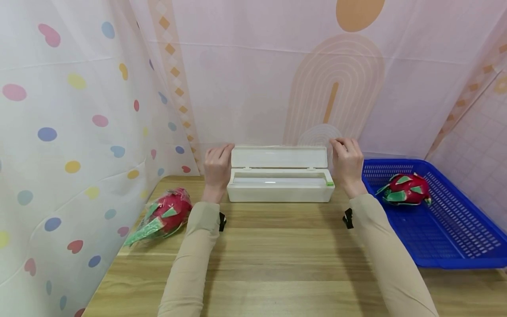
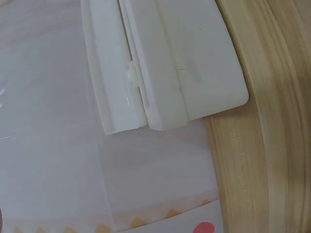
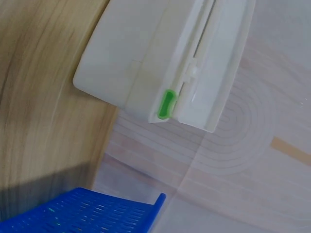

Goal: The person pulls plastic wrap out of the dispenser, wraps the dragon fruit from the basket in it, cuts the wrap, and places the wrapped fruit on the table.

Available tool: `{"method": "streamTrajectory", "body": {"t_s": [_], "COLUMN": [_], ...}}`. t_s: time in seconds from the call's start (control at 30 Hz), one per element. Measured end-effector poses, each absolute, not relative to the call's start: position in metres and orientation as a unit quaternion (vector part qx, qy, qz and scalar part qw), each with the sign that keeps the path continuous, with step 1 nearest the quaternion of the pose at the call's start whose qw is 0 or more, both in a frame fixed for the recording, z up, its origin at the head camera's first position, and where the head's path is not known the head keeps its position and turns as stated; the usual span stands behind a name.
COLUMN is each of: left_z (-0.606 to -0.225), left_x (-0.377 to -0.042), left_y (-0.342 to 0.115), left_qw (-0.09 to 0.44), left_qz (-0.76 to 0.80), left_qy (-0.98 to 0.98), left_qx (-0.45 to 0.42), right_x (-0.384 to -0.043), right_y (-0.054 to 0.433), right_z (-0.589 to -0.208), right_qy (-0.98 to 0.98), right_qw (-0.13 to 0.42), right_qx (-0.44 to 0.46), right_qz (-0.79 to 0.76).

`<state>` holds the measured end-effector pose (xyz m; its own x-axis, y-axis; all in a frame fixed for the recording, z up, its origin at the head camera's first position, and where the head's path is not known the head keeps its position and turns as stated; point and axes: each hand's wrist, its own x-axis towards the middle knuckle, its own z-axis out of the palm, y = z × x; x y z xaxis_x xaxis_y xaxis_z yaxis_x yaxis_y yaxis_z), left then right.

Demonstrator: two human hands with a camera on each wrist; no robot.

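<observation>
A white cling film dispenser (image 1: 281, 192) stands at the back of the table with its lid (image 1: 279, 157) raised. Inside it lies a pale roll (image 1: 277, 181), and a green slide cutter (image 3: 167, 104) sits at its right end. My left hand (image 1: 217, 165) is beside the lid's left end, my right hand (image 1: 347, 160) beyond its right end. Both appear to pinch the edge of a sheet of clear cling film, which shows only as faint lines and glints. The fingertips are partly hidden in the head view. Neither wrist view shows the fingers clearly.
On the left of the wooden table (image 1: 277, 264) lies a dragon fruit (image 1: 174, 211) in clear film. A blue basket (image 1: 447, 259) at the right holds another dragon fruit (image 1: 408, 189). Patterned curtains (image 1: 245, 88) hang close behind the dispenser and along the left side.
</observation>
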<state>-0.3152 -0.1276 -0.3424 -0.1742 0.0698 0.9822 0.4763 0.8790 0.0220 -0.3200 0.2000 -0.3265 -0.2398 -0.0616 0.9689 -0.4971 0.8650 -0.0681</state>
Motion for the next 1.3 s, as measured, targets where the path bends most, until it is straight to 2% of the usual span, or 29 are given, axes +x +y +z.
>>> {"method": "streamTrajectory", "body": {"t_s": [1.3], "left_z": [-0.307], "left_x": [-0.31], "left_y": [-0.129], "left_qw": [0.649], "left_qz": [-0.161], "left_qy": [-0.723], "left_qx": [-0.173], "right_x": [-0.315], "right_y": [0.199], "right_z": [-0.288], "right_qy": [-0.732], "right_qw": [0.628], "right_qx": [0.189], "right_qz": [0.188]}}
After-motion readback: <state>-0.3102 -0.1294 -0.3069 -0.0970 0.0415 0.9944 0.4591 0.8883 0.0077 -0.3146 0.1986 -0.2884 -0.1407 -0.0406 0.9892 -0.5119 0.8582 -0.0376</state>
